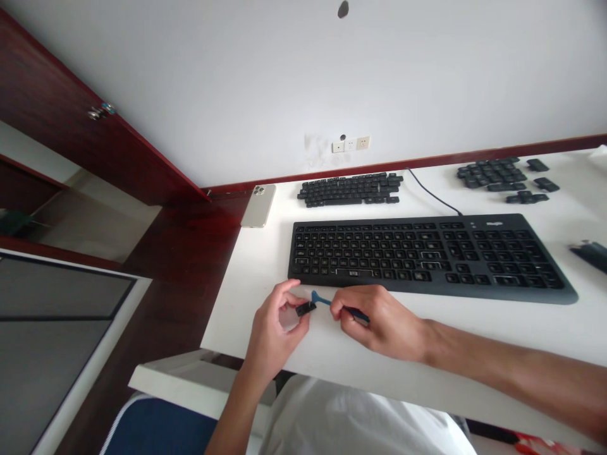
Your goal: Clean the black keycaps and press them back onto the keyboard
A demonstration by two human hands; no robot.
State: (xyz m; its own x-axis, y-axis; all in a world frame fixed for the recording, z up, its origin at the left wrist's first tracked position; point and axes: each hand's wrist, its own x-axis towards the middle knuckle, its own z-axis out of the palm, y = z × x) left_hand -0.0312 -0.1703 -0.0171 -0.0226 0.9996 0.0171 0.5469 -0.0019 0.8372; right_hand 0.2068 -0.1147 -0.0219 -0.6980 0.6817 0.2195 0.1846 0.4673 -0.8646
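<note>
Near the front edge of the white desk, my left hand (272, 328) pinches a small black keycap (305, 308) between thumb and fingers. My right hand (382, 319) is closed around the dark handle of a slim blue brush (323, 299). The brush's blue head is at the keycap's upper edge; whether they touch I cannot tell. Just beyond both hands lies a black keyboard (417, 256) with its keycaps off and the sockets exposed. Behind it, loose black keycaps (348, 189) are laid out in rows.
More loose keycaps (490, 175) lie at the back right. The keyboard's cable (434, 194) runs back to the wall. A phone (258, 205) rests at the desk's left edge. A dark object (590, 254) sits at far right. Wall sockets (351, 145) are above the desk.
</note>
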